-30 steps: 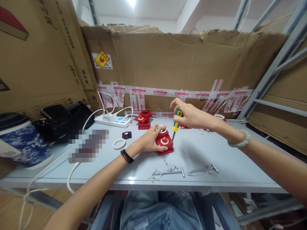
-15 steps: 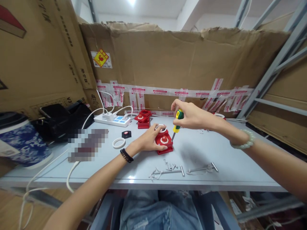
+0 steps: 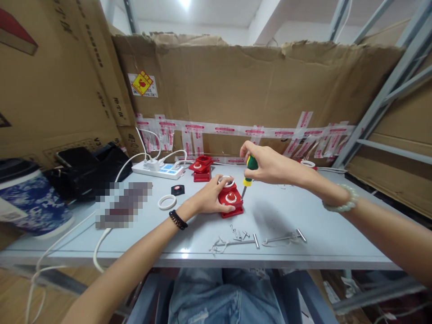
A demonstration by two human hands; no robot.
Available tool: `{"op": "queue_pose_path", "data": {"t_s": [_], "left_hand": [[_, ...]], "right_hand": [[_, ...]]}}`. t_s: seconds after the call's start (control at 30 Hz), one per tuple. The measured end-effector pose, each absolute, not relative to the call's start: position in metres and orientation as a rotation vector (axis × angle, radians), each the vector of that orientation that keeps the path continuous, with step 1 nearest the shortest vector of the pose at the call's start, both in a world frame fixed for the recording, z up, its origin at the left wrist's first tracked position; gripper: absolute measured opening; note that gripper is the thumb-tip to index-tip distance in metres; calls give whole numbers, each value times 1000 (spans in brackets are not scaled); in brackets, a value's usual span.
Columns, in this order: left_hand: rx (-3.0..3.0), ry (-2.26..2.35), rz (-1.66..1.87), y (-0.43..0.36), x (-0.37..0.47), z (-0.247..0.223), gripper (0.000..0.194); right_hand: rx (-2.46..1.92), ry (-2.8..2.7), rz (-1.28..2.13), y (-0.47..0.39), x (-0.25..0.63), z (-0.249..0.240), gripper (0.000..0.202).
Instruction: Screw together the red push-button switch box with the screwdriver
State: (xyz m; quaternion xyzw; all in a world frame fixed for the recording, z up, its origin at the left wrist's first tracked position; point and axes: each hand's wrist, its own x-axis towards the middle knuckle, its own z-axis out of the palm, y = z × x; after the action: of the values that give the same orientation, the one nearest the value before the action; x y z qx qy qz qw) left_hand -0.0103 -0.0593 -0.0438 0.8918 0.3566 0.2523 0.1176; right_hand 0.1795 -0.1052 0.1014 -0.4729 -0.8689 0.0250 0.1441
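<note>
One yellow-and-green screwdriver [image 3: 251,164], gripped in the right hand [image 3: 268,165], tip down on the one red square unit [image 3: 236,208] mid-worktop [image 3: 303,209]! The left hand [image 3: 212,196] grips that unit. Two silver T-shaped rods [image 3: 240,243] lie by the front edge, several small silver screws [image 3: 235,231] alongside. One lidded blue-and-white cup [image 3: 37,204], left end, contents hidden.

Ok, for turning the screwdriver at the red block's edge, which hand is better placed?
Right, most likely: the right hand grips the screwdriver, its tip at the right edge of the red block. The left hand is on the block's other side, seemingly steadying it.
</note>
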Motion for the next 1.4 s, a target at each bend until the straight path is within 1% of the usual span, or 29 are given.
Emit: {"op": "queue_pose_path", "data": {"t_s": [0.07,0.13,0.3,0.53,0.67,0.7,0.87,0.97,1.1,1.2,1.33,1.4], "left_hand": [[2608,1042,743,-60,-10,-43,82],[2607,1038,748,-60,-10,-43,82],[2603,1042,743,-59,-10,-44,82],[2598,1036,743,-60,-10,-42,80],[2595,1014,775,-60,-10,-44,80],[2596,1011,783,-60,-11,-44,79],[2622,999,795,-60,-11,-46,80],[2624,1004,785,-59,-11,-46,81],[2620,1005,780,-58,-10,-45,81],[2610,1018,783,-58,-10,-45,80],[2604,1013,786,-59,-10,-45,79],[2615,1019,781,-59,-11,-46,80]], "right_hand": [[-1384,-2486,-6,-104,179,100,19],[-1383,-2473,-27,-102,179,98,17],[-1278,-2465,50,-100,181,97,29],[-1197,-2345,-11,-104,182,105,30],[-1333,-2394,-67,-102,182,95,16],[-1391,-2416,-77,-99,181,88,16],[-1693,-2660,58,-85,175,48,36],[-1735,-2763,77,-81,172,34,37],[-1770,-2851,89,-79,169,31,30],[-1756,-2854,83,-79,168,34,29],[-1711,-2779,-14,-85,169,43,28],[-1670,-2798,33,-89,171,48,29]]}}
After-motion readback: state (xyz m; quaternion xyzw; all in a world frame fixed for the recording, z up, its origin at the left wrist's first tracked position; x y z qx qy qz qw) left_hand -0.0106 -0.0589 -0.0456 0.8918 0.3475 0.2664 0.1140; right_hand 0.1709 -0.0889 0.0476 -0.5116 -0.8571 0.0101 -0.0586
